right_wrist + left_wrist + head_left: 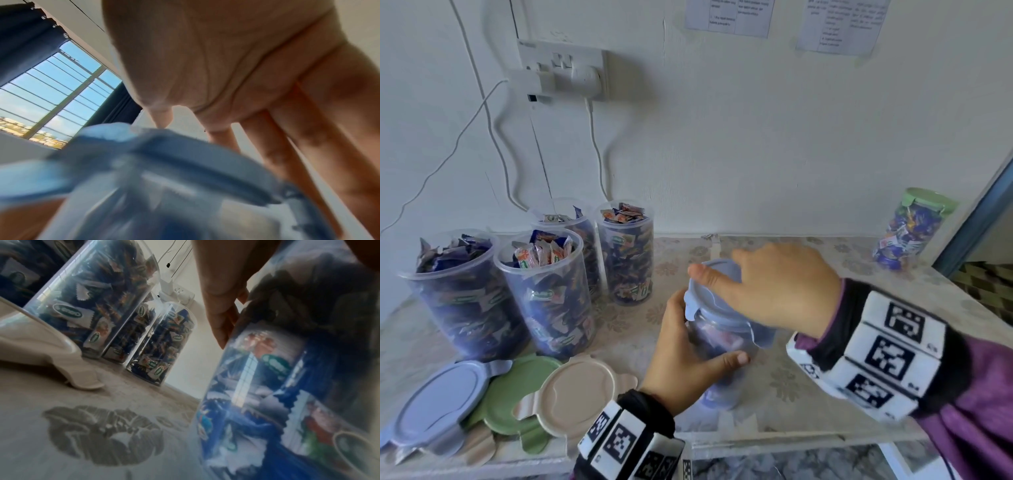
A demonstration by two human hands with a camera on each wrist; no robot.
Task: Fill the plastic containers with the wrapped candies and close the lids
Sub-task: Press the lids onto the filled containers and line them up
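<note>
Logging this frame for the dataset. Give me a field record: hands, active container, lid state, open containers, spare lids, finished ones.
left hand: grips the active container's body
right hand: rests on the blue lid, fingers spread
active container: filled with candies, standing on the table
blue lid: on the rim, side flaps not yet folded down
open containers: four, filled, at left
spare lids: blue, green, beige, front left
finished container: green lid on, far right

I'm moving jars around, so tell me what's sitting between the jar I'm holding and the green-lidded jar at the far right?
Nothing: head view shows only bare floral tabletop between held jar and green-lidded jar.
</note>
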